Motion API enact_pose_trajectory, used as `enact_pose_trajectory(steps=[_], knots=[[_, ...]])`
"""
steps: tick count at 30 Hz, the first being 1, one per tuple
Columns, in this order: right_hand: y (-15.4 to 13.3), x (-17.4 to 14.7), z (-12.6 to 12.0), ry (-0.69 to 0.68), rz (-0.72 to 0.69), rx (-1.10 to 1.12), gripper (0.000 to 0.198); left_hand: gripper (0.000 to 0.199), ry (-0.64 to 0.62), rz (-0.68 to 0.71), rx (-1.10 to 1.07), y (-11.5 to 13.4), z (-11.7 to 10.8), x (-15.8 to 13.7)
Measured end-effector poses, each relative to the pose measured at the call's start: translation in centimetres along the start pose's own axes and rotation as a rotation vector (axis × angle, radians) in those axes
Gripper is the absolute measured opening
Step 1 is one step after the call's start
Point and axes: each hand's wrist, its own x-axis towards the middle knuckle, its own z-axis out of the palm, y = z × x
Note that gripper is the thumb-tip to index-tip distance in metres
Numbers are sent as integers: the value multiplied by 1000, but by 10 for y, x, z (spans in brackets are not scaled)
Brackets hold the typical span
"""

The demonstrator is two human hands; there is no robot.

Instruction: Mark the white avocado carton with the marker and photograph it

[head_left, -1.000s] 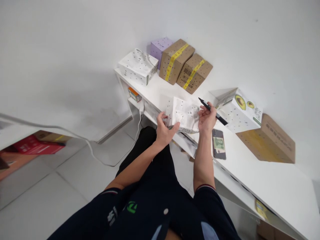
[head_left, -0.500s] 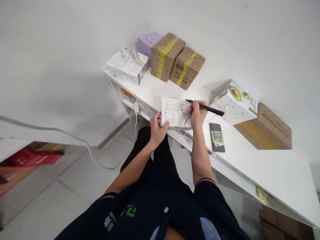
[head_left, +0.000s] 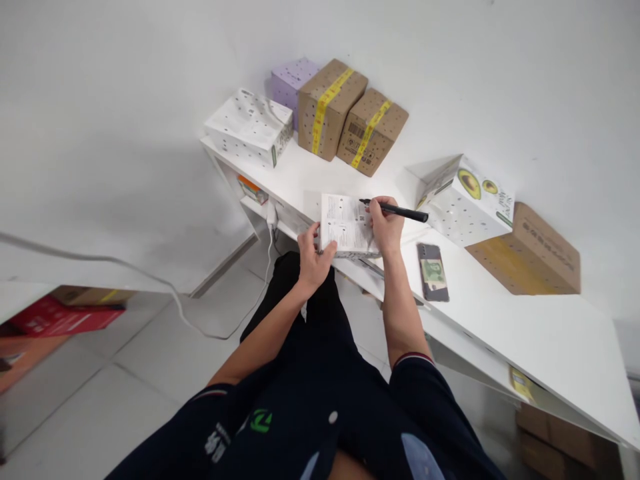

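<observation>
A small white printed box (head_left: 344, 223) lies on the white table (head_left: 525, 347) near its front edge. My left hand (head_left: 313, 257) grips the box's left side and steadies it. My right hand (head_left: 386, 227) holds a black pen (head_left: 395, 211), and the pen's tip rests on the top face of the box. The pen's shaft points to the right, over my knuckles.
At the back stand a white dotted box (head_left: 250, 127), a purple box (head_left: 290, 79) and two taped cardboard boxes (head_left: 350, 117). An avocado-print box (head_left: 465, 200), a flat cardboard box (head_left: 530, 253) and a phone (head_left: 433, 271) lie right. A cable (head_left: 150, 280) crosses the floor.
The box has come down from my hands onto the table. My right hand turned the pen from pointing away to tip down on the box. The view shifted slightly.
</observation>
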Motion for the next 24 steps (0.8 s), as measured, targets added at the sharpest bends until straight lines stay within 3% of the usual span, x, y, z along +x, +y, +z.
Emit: enact_pose_trajectory(steps=[20,24], knots=[[3,2,-1,-45,-15,-54,13,54,9,31,5,-2,1,-1],[0,0,-1,6,2,-6,14,53,26,34,14,-1,2,-1]])
